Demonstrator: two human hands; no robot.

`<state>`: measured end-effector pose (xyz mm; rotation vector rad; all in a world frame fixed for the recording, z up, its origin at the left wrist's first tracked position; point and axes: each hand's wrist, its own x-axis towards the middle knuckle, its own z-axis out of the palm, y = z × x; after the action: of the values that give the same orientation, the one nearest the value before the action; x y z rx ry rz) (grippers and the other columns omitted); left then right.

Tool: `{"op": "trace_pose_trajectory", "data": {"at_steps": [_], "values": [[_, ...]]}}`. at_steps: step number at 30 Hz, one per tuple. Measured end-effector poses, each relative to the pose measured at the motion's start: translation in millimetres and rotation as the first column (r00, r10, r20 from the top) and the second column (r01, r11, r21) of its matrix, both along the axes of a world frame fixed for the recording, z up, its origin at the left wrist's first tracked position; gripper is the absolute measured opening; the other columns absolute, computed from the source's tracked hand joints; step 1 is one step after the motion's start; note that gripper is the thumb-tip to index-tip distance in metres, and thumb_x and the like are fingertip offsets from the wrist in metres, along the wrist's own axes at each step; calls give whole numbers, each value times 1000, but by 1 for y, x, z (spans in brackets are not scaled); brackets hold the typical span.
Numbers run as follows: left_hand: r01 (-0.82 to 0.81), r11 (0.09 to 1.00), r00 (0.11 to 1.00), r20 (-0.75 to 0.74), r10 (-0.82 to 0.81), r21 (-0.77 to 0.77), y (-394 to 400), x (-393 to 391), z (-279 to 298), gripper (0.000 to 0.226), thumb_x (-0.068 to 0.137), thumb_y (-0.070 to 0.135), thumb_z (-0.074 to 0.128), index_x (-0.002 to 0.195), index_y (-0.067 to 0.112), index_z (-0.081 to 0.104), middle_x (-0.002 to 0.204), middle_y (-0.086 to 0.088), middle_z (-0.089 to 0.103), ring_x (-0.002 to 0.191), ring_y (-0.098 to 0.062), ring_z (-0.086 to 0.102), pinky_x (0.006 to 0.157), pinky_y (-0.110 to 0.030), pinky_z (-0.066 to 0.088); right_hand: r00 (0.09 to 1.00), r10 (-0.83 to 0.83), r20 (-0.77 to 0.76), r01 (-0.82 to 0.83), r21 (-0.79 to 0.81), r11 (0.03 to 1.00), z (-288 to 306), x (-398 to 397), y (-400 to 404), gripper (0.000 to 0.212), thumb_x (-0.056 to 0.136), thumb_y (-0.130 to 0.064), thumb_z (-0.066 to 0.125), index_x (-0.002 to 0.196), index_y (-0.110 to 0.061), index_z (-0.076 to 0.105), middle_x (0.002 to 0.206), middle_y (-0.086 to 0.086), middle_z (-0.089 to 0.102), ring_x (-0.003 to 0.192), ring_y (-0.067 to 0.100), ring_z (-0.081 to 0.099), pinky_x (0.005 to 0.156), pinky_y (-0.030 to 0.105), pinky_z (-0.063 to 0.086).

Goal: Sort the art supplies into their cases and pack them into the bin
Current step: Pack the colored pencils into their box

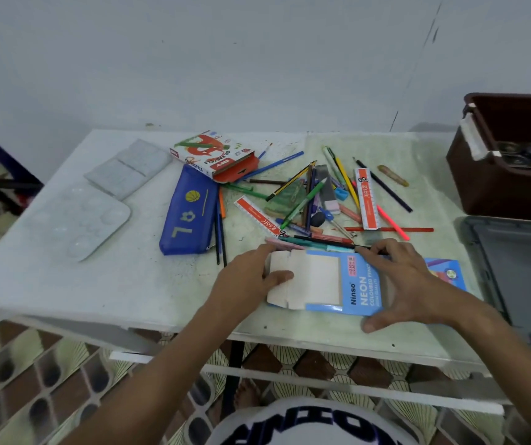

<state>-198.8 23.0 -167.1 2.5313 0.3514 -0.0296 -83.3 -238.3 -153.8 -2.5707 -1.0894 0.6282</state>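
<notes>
A light blue coloured-pencil box lies flat near the table's front edge, its white end flap folded open to the left. My left hand pinches that flap, thumb on top. My right hand grips the box's right half, fingers over its far edge and thumb at the near edge. Behind the box lies a loose heap of pencils, pens, erasers and rulers. A blue zip pencil case and a red-and-white oil pastels box lie to the left. The brown bin stands at the far right.
Two clear plastic paint palettes lie on the table's left side. A grey lid sits at the right below the bin. The white table backs onto a wall. Tiled floor shows below.
</notes>
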Motion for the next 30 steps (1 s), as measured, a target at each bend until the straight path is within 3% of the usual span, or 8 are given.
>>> {"op": "trace_pose_trajectory", "data": {"at_steps": [3,7,12,17,20,25,30], "values": [[-4,990,998,54,12,-141,-1,-1,3,34,88,42,63,121,36,54,66,5,55,60,-8,52,56,-25,43,1000,25,19,-24,-38,999,2,1,1,131,45,-79,71,151,-29,11,128,-16,13,127,11,12,111,31,17],[2,969,993,118,28,-247,-6,-4,7,25,90,30,64,110,42,56,68,6,52,55,-3,48,53,-11,36,999,36,-2,-36,17,999,8,-7,0,121,51,-70,76,149,-29,18,125,-15,19,120,6,19,109,28,25],[-50,983,999,12,53,-176,-10,-6,-1,29,92,29,60,121,27,57,68,6,49,61,-4,48,55,-9,38,998,51,-28,-51,-4,999,2,-12,-5,124,50,-75,74,150,-28,17,123,-17,18,117,2,16,110,29,25],[-24,981,1000,-10,23,-191,-13,-1,1,29,92,31,60,120,27,57,70,5,49,66,-8,50,59,-18,38,996,23,-87,-20,42,999,-5,-9,-15,122,51,-72,76,150,-32,15,125,-23,14,122,0,12,110,25,20],[-27,976,999,21,32,-217,-16,6,2,34,91,32,61,125,33,56,75,7,53,70,-7,53,58,-17,35,993,-64,-97,73,87,994,-2,1,-26,122,49,-68,80,149,-37,16,129,-23,16,125,0,12,114,33,22],[-7,987,1000,2,7,-163,-22,15,6,32,92,30,61,123,35,57,63,6,50,56,-4,46,52,-11,36,987,-96,-132,106,74,992,-1,6,-33,125,46,-72,78,149,-39,14,132,-25,15,129,1,10,115,43,22],[32,972,999,-4,-34,-233,-21,11,21,18,87,21,66,104,26,61,56,8,50,49,-2,45,53,-7,36,990,-47,-130,62,116,991,3,-3,-37,119,47,-71,78,147,-34,25,127,-23,23,125,-4,19,113,31,26]]}}
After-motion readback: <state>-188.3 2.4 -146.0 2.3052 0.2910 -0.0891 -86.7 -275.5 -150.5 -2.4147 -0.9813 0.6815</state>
